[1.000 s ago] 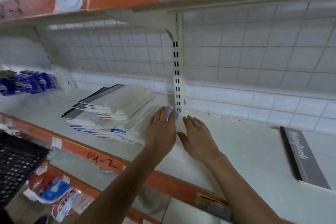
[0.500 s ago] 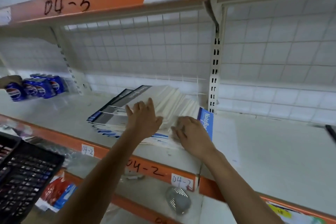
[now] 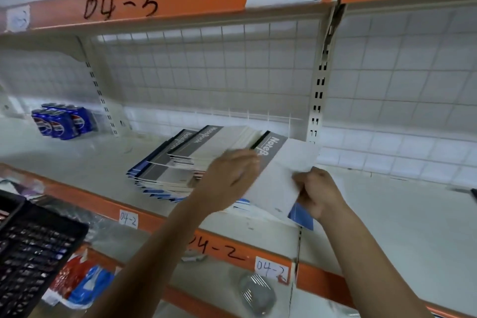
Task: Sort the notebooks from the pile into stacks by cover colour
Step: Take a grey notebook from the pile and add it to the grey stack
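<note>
right hand [image 3: 318, 193] fingers curled round the edge of a grey-banded notebook [image 3: 278, 181], tilted up at the right end of the notebook pile [image 3: 180, 162] on the shelf [image 3: 77, 157], left hand [image 3: 227, 181] blurry over it, grip honestly can't tell

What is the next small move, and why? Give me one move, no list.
Probably draw the grey-banded notebook to the right, clear of the pile, toward the bare shelf. The right hand pinches its near edge and it is tilted up, while the left hand lies on the pile. A blue corner shows beneath; whether that is gripped too, I cannot tell.
</note>
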Tool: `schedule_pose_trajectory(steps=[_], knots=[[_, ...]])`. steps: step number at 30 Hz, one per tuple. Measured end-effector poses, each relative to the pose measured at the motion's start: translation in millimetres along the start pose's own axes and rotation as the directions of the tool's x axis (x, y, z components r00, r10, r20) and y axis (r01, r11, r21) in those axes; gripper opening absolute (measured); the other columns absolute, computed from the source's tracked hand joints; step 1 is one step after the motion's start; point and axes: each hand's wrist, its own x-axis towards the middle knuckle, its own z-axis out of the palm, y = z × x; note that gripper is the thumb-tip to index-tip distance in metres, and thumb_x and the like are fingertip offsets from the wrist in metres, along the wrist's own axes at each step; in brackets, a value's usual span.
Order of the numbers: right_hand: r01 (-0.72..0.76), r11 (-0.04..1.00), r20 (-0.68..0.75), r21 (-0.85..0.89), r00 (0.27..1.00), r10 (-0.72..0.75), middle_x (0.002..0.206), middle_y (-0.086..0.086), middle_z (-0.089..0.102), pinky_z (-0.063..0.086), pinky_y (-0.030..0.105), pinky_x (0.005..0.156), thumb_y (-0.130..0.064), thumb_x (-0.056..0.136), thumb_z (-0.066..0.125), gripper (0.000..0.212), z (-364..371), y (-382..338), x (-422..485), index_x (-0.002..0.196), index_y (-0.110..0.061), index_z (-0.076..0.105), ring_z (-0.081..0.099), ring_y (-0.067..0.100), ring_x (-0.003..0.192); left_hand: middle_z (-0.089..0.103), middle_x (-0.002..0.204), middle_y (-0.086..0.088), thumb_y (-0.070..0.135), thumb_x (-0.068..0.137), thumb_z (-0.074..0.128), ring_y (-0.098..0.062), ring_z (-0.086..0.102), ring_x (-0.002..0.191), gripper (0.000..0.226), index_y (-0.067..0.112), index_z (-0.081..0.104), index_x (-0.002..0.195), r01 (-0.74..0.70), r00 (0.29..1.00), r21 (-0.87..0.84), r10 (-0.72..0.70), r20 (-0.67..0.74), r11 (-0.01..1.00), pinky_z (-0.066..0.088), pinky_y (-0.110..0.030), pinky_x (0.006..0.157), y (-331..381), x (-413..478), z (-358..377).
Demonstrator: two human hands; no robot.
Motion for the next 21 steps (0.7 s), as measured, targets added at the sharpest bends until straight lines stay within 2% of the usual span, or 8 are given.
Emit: schedule_pose_trajectory(steps=[2,4,8,11,14,17,19,21], knots=[[-0.001,0.999,-0.005,-0.038,1.0,0.001,0.096,0.016,0.059,0.048,0.038,0.073,0.017,0.083,0.03,0.035,-9,-3,1,0.104,0.003,0.055,0.057,0.029,0.082,0.022,0.155,-0.013,0.039,0.094,0.037,-0.024,0.02,0.143,0.062,0.012,0.024,0.149,0.198,0.975,0.345,-0.219,0.023,0.918,0.017,-0.035,0.116,-22,4,-2],[-0.01,0.996,-0.01,-0.084,1.0,0.009,0.091,0.016,0.06,0.047,0.036,0.067,0.015,0.085,0.029,0.033,-16,-6,1,0.1,0.001,0.054,0.058,0.029,0.078,0.011,0.156,-0.015,0.031,0.096,0.039,-0.03,0.008,0.145,0.069,0.009,0.005,0.151,0.306,0.897,0.466,-0.415,0.149,0.83,0.01,-0.044,0.118,-33,5,0],[-0.027,0.981,-0.059,-0.19,0.998,0.016,0.086,0.015,0.057,0.042,0.032,0.063,0.01,0.085,0.03,0.027,-23,-6,5,0.093,-0.001,0.054,0.054,0.028,0.075,0.046,0.134,-0.007,0.01,0.089,0.053,-0.026,0.039,0.126,0.052,0.011,0.039,0.139,0.253,0.955,0.525,-0.297,-0.001,0.812,0.028,-0.034,0.108,-38,1,4],[-0.036,0.975,-0.086,-0.221,0.996,0.018,0.082,0.013,0.056,0.044,0.028,0.061,0.008,0.086,0.03,0.025,-23,-6,6,0.088,-0.002,0.053,0.054,0.026,0.07,0.056,0.118,-0.003,0.011,0.088,0.061,-0.021,0.05,0.11,0.036,0.014,0.059,0.124,0.158,0.985,0.376,-0.173,0.007,0.913,0.043,-0.028,0.091,-35,2,-4],[-0.037,0.975,-0.092,-0.219,0.996,0.017,0.076,0.009,0.059,0.047,0.025,0.053,0.006,0.089,0.029,0.029,-20,-5,7,0.084,-0.006,0.055,0.057,0.022,0.065,0.066,0.104,-0.003,0.016,0.093,0.056,-0.018,0.062,0.092,0.025,0.016,0.068,0.115,0.048,0.997,0.236,-0.034,-0.064,0.97,0.043,-0.022,0.076,-21,8,-7],[-0.042,0.996,-0.051,-0.079,0.998,0.038,0.086,0.01,0.066,0.052,0.037,0.075,-0.015,0.097,0.04,0.021,-13,-3,6,0.099,-0.008,0.06,0.062,0.027,0.077,0.069,0.091,0.0,0.03,0.093,0.048,-0.013,0.063,0.077,0.03,0.016,0.072,0.103,-0.044,0.984,0.099,0.06,-0.169,0.994,0.05,-0.025,0.068,3,12,-1],[-0.055,0.998,-0.029,-0.008,0.998,0.055,0.093,0.012,0.07,0.052,0.045,0.086,-0.036,0.096,0.049,0.029,-10,-3,5,0.1,-0.011,0.062,0.065,0.032,0.086,0.067,0.084,0.005,0.036,0.092,0.049,-0.004,0.058,0.071,0.031,0.018,0.073,0.1,-0.095,0.994,-0.006,0.095,-0.052,0.995,0.047,-0.022,0.067,16,13,8],[-0.021,0.999,0.0,-0.044,1.0,0.021,0.098,0.016,0.07,0.054,0.049,0.084,-0.025,0.095,0.054,0.025,-8,-2,5,0.106,-0.005,0.062,0.066,0.034,0.089,0.069,0.09,0.007,0.034,0.091,0.057,-0.001,0.061,0.078,0.027,0.016,0.072,0.104,-0.08,0.986,-0.164,0.102,0.135,0.983,0.048,-0.018,0.074,27,11,12]])
